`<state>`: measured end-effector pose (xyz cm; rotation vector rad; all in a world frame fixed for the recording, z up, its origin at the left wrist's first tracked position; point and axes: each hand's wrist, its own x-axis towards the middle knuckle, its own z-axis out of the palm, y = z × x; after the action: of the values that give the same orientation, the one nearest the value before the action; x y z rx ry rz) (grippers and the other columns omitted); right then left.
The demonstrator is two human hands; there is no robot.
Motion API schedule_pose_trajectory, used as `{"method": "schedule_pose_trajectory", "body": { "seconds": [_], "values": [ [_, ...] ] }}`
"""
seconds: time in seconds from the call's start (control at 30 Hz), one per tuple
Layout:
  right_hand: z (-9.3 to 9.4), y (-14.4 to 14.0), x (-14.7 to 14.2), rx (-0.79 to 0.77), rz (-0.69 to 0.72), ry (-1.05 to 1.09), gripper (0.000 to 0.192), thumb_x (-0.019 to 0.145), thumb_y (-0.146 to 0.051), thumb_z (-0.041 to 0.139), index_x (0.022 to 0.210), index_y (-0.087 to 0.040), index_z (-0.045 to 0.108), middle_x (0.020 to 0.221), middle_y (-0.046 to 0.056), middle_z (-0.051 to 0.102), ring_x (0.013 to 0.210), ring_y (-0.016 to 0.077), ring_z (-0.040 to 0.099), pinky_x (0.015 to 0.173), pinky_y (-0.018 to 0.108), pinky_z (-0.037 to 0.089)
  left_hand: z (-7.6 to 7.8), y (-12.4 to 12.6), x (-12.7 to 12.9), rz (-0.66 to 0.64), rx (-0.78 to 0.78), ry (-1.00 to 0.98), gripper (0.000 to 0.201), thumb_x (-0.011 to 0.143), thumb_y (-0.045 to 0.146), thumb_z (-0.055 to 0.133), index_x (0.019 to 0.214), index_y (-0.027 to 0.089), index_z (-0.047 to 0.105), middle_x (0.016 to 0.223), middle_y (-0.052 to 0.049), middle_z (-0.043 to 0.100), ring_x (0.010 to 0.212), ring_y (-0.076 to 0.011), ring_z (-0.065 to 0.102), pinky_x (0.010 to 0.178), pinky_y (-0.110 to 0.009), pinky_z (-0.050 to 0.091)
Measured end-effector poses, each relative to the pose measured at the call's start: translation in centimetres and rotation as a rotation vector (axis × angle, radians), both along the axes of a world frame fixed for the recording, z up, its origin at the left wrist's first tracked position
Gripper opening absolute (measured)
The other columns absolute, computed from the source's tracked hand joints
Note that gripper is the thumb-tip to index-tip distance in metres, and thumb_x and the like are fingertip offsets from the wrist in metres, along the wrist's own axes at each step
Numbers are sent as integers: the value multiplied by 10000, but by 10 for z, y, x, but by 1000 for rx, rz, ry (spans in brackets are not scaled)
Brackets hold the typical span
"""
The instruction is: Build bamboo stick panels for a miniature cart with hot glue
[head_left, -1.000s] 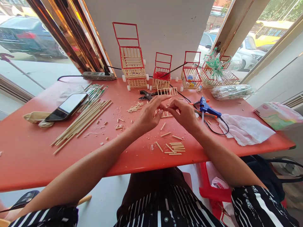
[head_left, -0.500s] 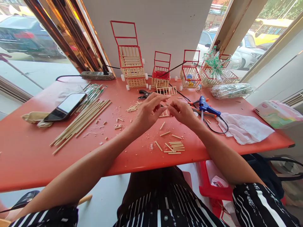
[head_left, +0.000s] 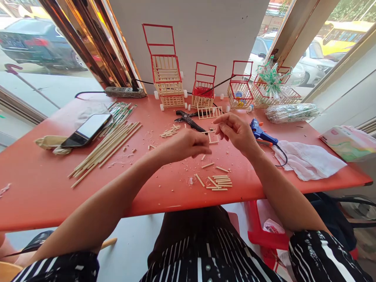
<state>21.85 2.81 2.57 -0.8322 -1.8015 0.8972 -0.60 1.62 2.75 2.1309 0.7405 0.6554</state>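
Stick frame (head_left: 212,137), a small half-built lattice of short wooden pieces, lies flat on the red table (head_left: 44,184), and every place below is given from it. Your left hand (head_left: 188,144) hovers just beside its left edge, knuckles up and fingers curled in; you cannot tell from here whether they pinch anything. Your right hand (head_left: 236,131) is raised just to its right, thumb and forefinger brought close together, the other fingers loosely bent; whether a sliver sits between them is too small to tell. Black pliers (head_left: 188,117) lie just behind the frame, and a finished ladder-like panel (head_left: 209,112) rests a little farther back. Nearer you than the frame, a small pile of cut sticks (head_left: 220,182) waits near the table edge. To the right, past your right hand, lies the blue glue gun (head_left: 260,133) beside a white cloth (head_left: 305,158). Well to the left lie long bamboo sticks (head_left: 108,147) and a phone (head_left: 86,129).
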Motion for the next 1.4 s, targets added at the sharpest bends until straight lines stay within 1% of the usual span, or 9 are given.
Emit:
{"method": "schedule_pose_trajectory", "body": {
  "seconds": [0.07, 0.17, 0.37, 0.57, 0.77, 0.87, 0.93, 1.17, 1.4],
  "values": [
    [-1, 5, 6, 6, -55, -2, 72, 989, -247, 598, 1000, -217, 663, 787, -9, 648, 634, 93, 561, 607, 265, 480, 6, -11, -3, -186, 57, 139, 120, 933, 219, 718, 815, 200, 724, 755, 7, 723, 671, -133, 622, 651, -246, 433],
    [-5, 12, 12, -16, -113, -1, 70, 971, -228, 599, 986, -221, 666, 788, -8, 656, 624, 94, 555, 595, 269, 483, 7, -25, -6, -276, 176, 266, 70, 952, 154, 713, 914, 209, 733, 906, -24, 743, 870, -178, 659, 795, -271, 465],
    [-7, 19, 17, -11, -135, 30, 182, 950, -401, 693, 954, -222, 660, 764, -9, 673, 586, 83, 543, 514, 239, 438, -8, -31, -4, -311, 322, 401, 121, 956, 142, 725, 858, 193, 677, 885, -36, 685, 922, -206, 600, 803, -276, 435],
    [-3, 19, 22, -19, -177, 36, 363, 935, -573, 727, 899, -220, 651, 693, -12, 632, 562, 90, 531, 486, 238, 431, -5, -37, -5, -316, 314, 424, 194, 973, 91, 651, 813, 194, 615, 870, -31, 678, 894, -202, 585, 835, -287, 438],
    [0, 26, 36, 44, -308, 97, 247, 926, -461, 737, 971, -236, 645, 826, 9, 644, 672, 104, 589, 516, 239, 459, 1, -33, -9, -194, 281, 426, 165, 962, 91, 578, 859, 207, 632, 820, -9, 654, 780, -182, 591, 744, -284, 441],
    [4, 28, 46, 41, -342, 103, 181, 944, -402, 722, 996, -241, 657, 812, 7, 620, 663, 108, 575, 486, 244, 420, -3, -20, -6, -90, 214, 290, 148, 972, 160, 578, 1010, 215, 710, 960, -39, 762, 877, -195, 676, 818, -298, 488],
    [7, 28, 50, 28, -343, 113, 176, 955, -401, 720, 978, -237, 662, 784, 3, 603, 633, 106, 553, 469, 248, 393, -8, -9, -3, -60, 127, 195, 125, 941, 192, 620, 913, 204, 741, 918, -44, 781, 857, -198, 695, 785, -298, 494],
    [6, 27, 47, -3, -288, 77, 280, 921, -477, 788, 915, -216, 688, 756, -2, 625, 612, 96, 537, 489, 221, 409, -17, 2, 11, -37, -512, -178, 234, 783, 324, 848, 916, 162, 742, 828, -53, 784, 707, -135, 675, 660, -251, 513],
    [2, 31, 49, 20, -272, 11, 225, 915, -405, 779, 881, -200, 694, 763, 3, 669, 619, 93, 556, 541, 220, 446, -21, 5, 14, 160, -537, -341, 360, 717, 431, 925, 796, 152, 712, 728, -13, 685, 618, -92, 579, 600, -230, 463]
  ]
}}
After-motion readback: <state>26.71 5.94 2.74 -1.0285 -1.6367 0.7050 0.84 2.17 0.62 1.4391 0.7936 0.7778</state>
